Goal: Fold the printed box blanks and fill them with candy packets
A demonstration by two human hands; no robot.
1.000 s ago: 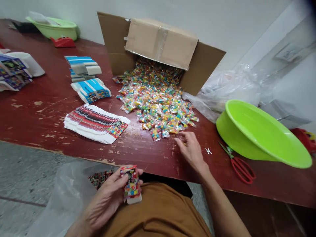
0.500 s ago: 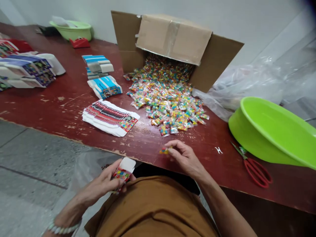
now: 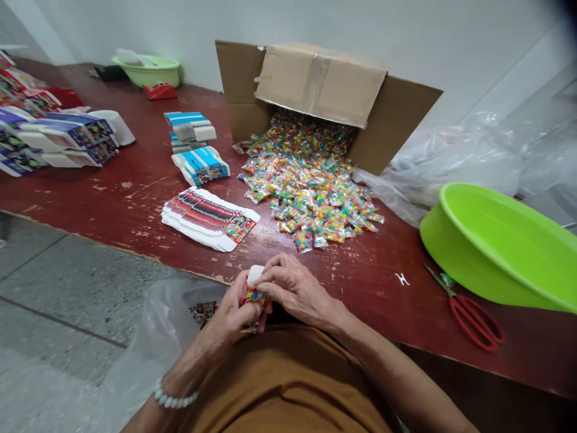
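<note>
In my left hand (image 3: 237, 310) is a small red printed candy box (image 3: 253, 296), its white end flap (image 3: 256, 274) standing up. The fingers wrap round the box, just off the table's front edge. My right hand (image 3: 293, 288) is at the box's top, its thumb and fingers pinched together against the flap. What lies between those fingertips is hidden. Beyond my hands, a heap of clear candy packets (image 3: 311, 192) with colourful pieces spills from a cardboard box (image 3: 322, 81) lying on its side. A fanned stack of flat red-and-white cartons (image 3: 207, 218) lies to the left.
Blue cartons (image 3: 201, 165) and purple cartons (image 3: 72, 135) stand at the left. A green basin (image 3: 444, 240) sits at the right, with red-handled scissors (image 3: 475, 322) beside it. Further back are a red tape dispenser (image 3: 160, 91) and a pale green basin (image 3: 153, 72). A plastic bag (image 3: 157, 331) hangs below the table edge.
My right hand took a candy packet from the heap and carried it left to the candy box's mouth; the packet is now out of sight. My left hand turned the box flap-end up.
</note>
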